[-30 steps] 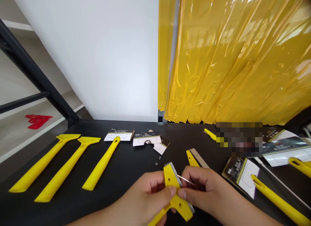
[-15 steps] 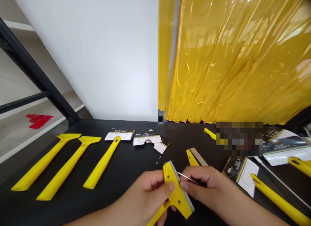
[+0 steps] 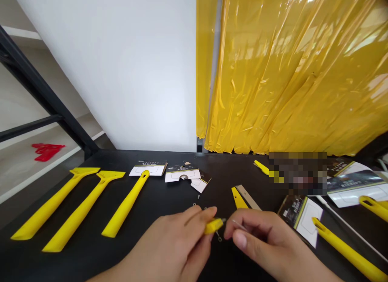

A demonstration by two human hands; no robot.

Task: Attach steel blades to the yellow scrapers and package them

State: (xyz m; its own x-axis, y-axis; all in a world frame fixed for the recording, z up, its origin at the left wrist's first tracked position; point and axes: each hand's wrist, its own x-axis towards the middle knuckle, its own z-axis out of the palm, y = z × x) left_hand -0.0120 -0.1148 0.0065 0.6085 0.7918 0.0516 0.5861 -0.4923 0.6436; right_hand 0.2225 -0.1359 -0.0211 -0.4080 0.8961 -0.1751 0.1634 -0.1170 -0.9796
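My left hand (image 3: 178,245) grips a yellow plastic scraper (image 3: 214,225) low over the black table (image 3: 157,209); only a corner of its head shows past my fingers. My right hand (image 3: 260,241) is just to its right, fingers pinched on a thin metal pin (image 3: 239,225) that points at the scraper head. A tiny screw (image 3: 218,236) lies on the table between both hands.
Three yellow scrapers (image 3: 75,209) lie in a row at the left. White and black packaging cards (image 3: 182,174) sit behind, with small screws (image 3: 195,201) near them. A blade with a yellow part (image 3: 244,197) lies ahead. More cards and yellow handles (image 3: 342,247) are at right. Yellow plastic curtain (image 3: 291,71) hangs behind.
My left hand has turned the scraper down and flat, so its wide head is now mostly hidden. My right hand drew back slightly. A tiny screw now shows between the hands.
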